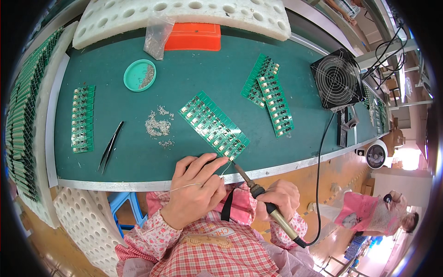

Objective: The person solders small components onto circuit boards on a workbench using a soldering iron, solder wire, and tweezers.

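Note:
A green circuit board panel point(213, 125) with rows of small components lies slantwise on the green mat, its lower corner toward me. My right hand point(280, 198) is closed around a soldering iron point(285, 225), whose tip meets that corner. At the same corner, my left hand point(196, 187) pinches a thin solder wire point(225, 171); part of the wire runs across the back of the hand. The left fingertips rest by the board's edge. Left of the board lie loose tiny silvery parts point(158, 125), and farther left are black tweezers point(110, 147).
A round green dish point(140, 75) holds more tiny parts. Other panels lie left point(83, 119) and right point(276, 105). A black fan point(338, 79) stands right, the iron's cable hanging nearby. White foam point(182, 15) and a red bin point(194, 37) line the back. Another person point(369, 212) stands far right.

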A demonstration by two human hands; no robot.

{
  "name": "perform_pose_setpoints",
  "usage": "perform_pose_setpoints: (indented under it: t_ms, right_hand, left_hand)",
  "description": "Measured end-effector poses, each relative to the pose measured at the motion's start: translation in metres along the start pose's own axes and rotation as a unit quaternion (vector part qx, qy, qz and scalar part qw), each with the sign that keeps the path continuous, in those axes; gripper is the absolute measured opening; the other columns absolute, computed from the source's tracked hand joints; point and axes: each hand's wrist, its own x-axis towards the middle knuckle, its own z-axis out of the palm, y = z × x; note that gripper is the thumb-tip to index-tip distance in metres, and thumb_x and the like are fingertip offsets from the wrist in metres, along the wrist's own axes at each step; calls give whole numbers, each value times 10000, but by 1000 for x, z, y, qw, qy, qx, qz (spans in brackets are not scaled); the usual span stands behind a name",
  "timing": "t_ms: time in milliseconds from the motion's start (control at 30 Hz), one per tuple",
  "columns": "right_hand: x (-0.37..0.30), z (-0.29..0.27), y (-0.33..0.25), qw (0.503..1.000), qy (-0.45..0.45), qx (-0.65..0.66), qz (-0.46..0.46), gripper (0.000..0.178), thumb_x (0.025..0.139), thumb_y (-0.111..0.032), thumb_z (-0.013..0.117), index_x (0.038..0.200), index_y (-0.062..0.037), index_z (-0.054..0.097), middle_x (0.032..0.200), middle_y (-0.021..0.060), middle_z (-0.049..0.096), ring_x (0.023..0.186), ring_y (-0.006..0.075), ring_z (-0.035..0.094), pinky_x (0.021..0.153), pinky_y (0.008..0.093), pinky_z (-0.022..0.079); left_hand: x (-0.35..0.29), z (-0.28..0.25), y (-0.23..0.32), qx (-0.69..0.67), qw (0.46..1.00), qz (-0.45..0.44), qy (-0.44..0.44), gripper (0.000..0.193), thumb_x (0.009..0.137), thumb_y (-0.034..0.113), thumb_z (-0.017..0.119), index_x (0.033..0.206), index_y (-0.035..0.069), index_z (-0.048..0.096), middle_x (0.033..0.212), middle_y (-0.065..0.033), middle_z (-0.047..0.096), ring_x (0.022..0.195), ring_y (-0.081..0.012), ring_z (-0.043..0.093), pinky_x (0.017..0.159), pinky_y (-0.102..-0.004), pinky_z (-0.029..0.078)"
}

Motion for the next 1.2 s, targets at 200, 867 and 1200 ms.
perform_pose_setpoints:
  t_ms: [200,867,1200]
  right_hand:
    - [8,-3,-4,994,-62,-60,-64,196,697,-78,738,866,-71,639,590,-28,488,444,116,458,422,257,330]
    - [-12,-14,-3,997,40,-23,60,209,753,-68,730,913,-69,595,617,28,595,465,193,532,450,310,403]
    - [-4,-7,-1,1000,-6,15,22,240,749,-59,735,945,-47,596,643,30,606,479,191,528,463,309,414]
  left_hand:
    - [0,-1,1,13,1000,-2,-8,151,738,38,692,689,54,550,1200,-70,690,1109,-263,625,917,-446,425]
    - [-1,-2,-1,8,1000,16,-1,143,759,63,688,696,60,561,1145,-67,704,1078,-243,648,930,-441,448]
    - [1,0,3,49,999,5,-12,137,772,72,699,719,59,573,1193,-70,683,1113,-244,623,945,-440,439]
